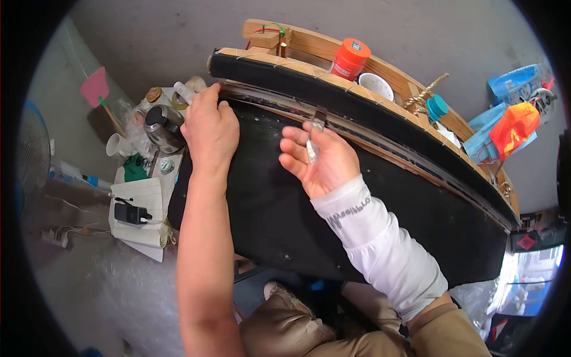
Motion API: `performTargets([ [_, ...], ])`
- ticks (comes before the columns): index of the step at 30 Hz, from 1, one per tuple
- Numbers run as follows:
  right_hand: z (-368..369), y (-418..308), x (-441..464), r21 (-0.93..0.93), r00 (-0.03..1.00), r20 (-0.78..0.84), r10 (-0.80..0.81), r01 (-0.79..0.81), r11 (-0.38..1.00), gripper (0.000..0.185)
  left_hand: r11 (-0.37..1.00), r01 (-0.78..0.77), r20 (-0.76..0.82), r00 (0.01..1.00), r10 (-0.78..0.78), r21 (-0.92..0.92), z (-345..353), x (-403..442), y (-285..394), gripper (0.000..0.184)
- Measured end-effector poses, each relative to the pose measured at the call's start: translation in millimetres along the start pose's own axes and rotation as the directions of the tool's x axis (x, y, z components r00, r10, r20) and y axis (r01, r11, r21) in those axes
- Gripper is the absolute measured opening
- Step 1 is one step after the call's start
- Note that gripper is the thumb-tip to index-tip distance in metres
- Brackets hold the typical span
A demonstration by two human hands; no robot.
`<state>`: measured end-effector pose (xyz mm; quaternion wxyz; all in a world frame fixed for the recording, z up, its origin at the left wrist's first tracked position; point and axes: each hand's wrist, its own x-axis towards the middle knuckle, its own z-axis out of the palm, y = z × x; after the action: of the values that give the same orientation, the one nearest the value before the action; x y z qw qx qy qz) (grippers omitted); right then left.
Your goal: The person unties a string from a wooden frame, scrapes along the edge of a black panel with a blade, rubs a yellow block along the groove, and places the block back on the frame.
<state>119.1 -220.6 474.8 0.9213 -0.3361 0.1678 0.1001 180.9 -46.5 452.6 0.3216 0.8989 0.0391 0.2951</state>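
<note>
Leaning over the black panel (267, 208), the right hand (334, 156) has its fingers closed on a slim silvery tool (311, 150), upper end near the layered strip (267, 105) below the padded black rim (285, 76); a slip, from a light grip or an uneven strip, could mark panel or rim; the left hand (209, 128) has its fingers bent at the strip's far left end, though whether they pinch it cannot be told; if that end lifted, the strip could shift; an orange-lidded jar (350, 59) and a white cup (376, 87) sit behind the rim, within the wooden frame (309, 45); a hard push could jolt the frame and tip either
</note>
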Motion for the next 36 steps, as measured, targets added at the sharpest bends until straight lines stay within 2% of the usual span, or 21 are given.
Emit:
performTargets([
  [2, 6, 5, 16, 0.054, 1.000, 0.025, 0.016, -0.017, 0.998, 0.020, 1.000, 0.000, -0.015, 1.000, 0.000, 0.002, 2, 1, -3, 0.032],
  [4, 15, 10, 28, 0.217, 0.991, 0.096, 0.093, -0.112, 0.970, 0.020, 1.000, 0.012, -0.007, 1.000, -0.012, -0.004, 3, 1, -3, 0.032],
  [12, 23, 19, 41, 0.184, 0.987, 0.141, 0.078, -0.104, 0.978, 0.020, 0.999, 0.047, -0.018, 0.999, -0.046, 0.016, 1, 1, 0, 0.031],
  [14, 32, 22, 41, 0.161, 0.992, 0.112, 0.060, -0.078, 0.984, 0.011, 0.998, 0.060, -0.006, 0.998, -0.060, 0.011, 1, 1, 1, 0.031],
  [16, 36, 25, 45, 0.182, 0.985, 0.146, 0.090, -0.116, 0.976, 0.011, 0.997, 0.071, 0.001, 0.997, -0.071, 0.011, 0, 1, 1, 0.031],
  [18, 44, 29, 47, 0.168, 0.987, 0.129, 0.100, -0.121, 0.978, 0.011, 0.997, 0.076, 0.005, 0.997, -0.076, 0.000, 1, 1, 0, 0.031],
  [19, 50, 29, 47, 0.197, 0.992, 0.063, 0.109, -0.120, 0.973, 0.020, 0.997, 0.078, 0.001, 0.997, -0.078, 0.003, 1, 2, 0, 0.031],
  [26, 51, 32, 50, 0.156, 0.995, 0.058, 0.079, -0.087, 0.984, 0.016, 0.997, 0.075, 0.007, 0.997, -0.075, 0.012, -1, 2, 2, 0.031],
  [28, 51, 30, 47, 0.068, 0.997, 0.007, 0.073, -0.073, 0.995, 0.015, 0.997, 0.082, 0.015, 0.997, -0.082, 0.005, -1, 2, 3, 0.031],
  [32, 54, 31, 35, 0.086, 0.998, -0.052, -0.023, 0.027, 0.996, 0.016, 0.997, 0.078, 0.000, 0.997, -0.078, -0.004, 0, 1, 2, 0.031],
  [36, 60, 40, 47, 0.093, 1.000, -0.023, -0.011, 0.013, 0.996, 0.015, 0.997, 0.079, 0.009, 0.997, -0.079, -0.009, 0, 0, -2, 0.033],
])
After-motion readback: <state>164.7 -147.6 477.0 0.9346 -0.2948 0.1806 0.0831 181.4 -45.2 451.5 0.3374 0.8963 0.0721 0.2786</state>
